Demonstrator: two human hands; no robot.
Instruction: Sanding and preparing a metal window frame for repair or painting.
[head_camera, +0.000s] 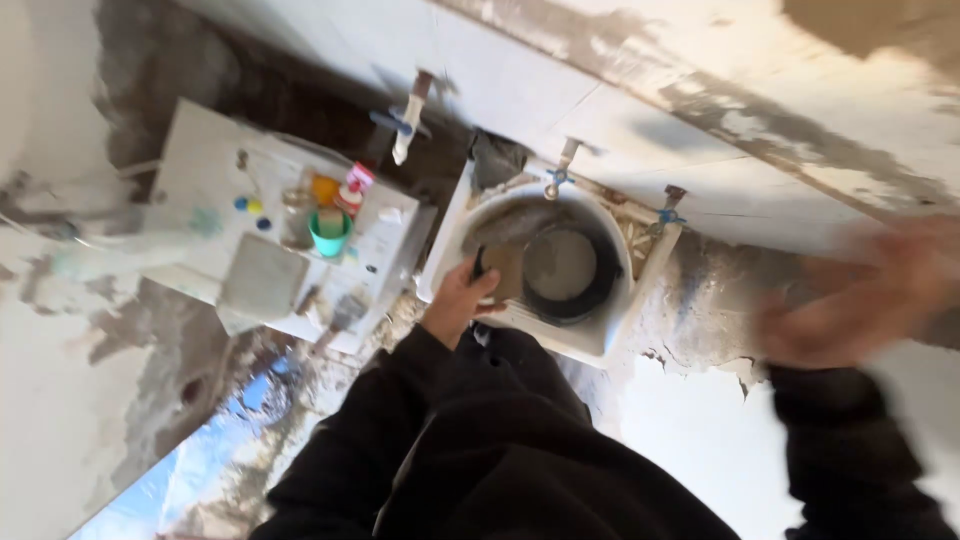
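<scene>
Left hand: the left hand is closed around a dark handle at the rim of the white sink; fingers wrapped, thumb side uppermost.
Right hand: the right hand is raised well apart from the sink, heavily blurred; whether it is spread or holding anything cannot be told.
Held item: the handle leads to a flat tan blade or board lying in the basin, just beside a round dark pan with pale contents.
Handling, held item: judged stiff and light, likely wet and gritty; best gripped on the handle, as it is, not by the flat edge.
Handling, pan: judged heavier with its fill, rim possibly slippery; two-handed hold at opposite rim points would suit.
Sink surround: a tap stands at the basin's far edge, a second valve to one side, a third tap above the shelf.
Shelf: a white shelf next to the sink carries a green cup, a red-capped bottle, small blue and yellow bits, a grey square slab and a brush.
Walls: patchy plaster, peeling in places.
Clothing: dark sleeves on both arms.
</scene>
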